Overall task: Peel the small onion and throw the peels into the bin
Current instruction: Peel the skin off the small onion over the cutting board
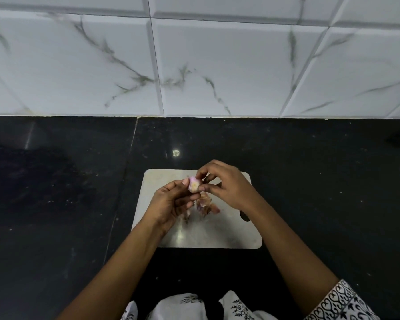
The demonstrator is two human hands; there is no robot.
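Item: small onion, pale pink-white with a yellowish end showing, held in the air above the far-left part of a light cutting board. Position: between both hands, clear of the board surface. Left hand: fingers curled round the onion from the left, acting as the support. Right hand: thumb and forefinger pinched onto the onion's right side; whether loose skin or bare flesh is caught cannot be told. Condition: most of the outer skin is judged to be removed already, since the pale flesh is exposed. Associated material: peels, brownish-pink scraps, lying heaped on the board just near of the onion, below the hands. Handling, as judged: the onion is taken to be very light, firm but small, and slippery once bared, so it is best steadied round its middle while any remaining skin is lifted at the root or tip end. The peels are taken to be papery, brittle and easily scattered; they are best gathered in a cupped pinch. Bin: not in view. Setting: black countertop, marbled tiled wall at the far side.
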